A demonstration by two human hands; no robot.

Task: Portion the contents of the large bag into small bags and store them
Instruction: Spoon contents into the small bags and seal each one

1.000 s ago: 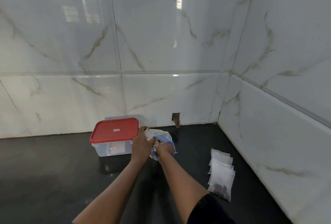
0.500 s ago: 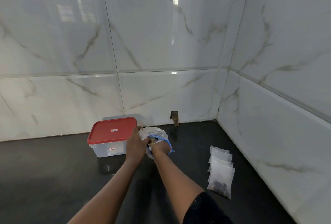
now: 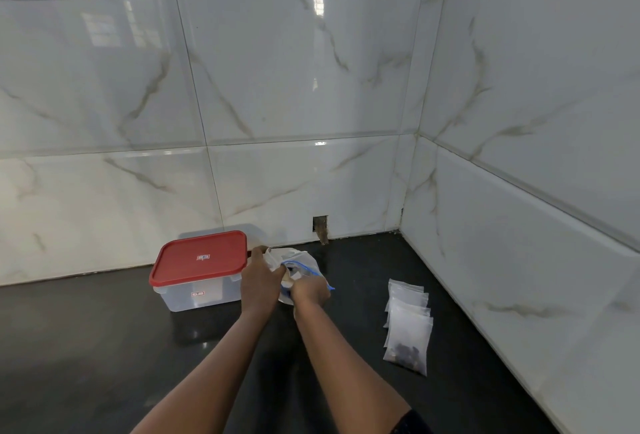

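A large clear bag (image 3: pixel 302 261) with a blue zip edge sits on the black counter (image 3: pixel 104 347), crumpled between my hands. My left hand (image 3: pixel 260 281) grips its left side near the mouth. My right hand (image 3: pixel 309 291) is at the bag's opening with curled fingers; what they hold is hidden. A stack of small clear bags (image 3: pixel 408 322) lies flat to the right, the nearest one with dark pieces at its bottom. A clear storage box with a red lid (image 3: pixel 199 258) stands shut just left of my left hand.
White marble-look tiled walls close the counter at the back and on the right, meeting in a corner. A small hole (image 3: pixel 320 225) shows in the back wall just above the counter.
Both hands stay on the large bag, with only a small shift; the right hand has dipped lower at the bag's mouth. The box and small bags have not moved.
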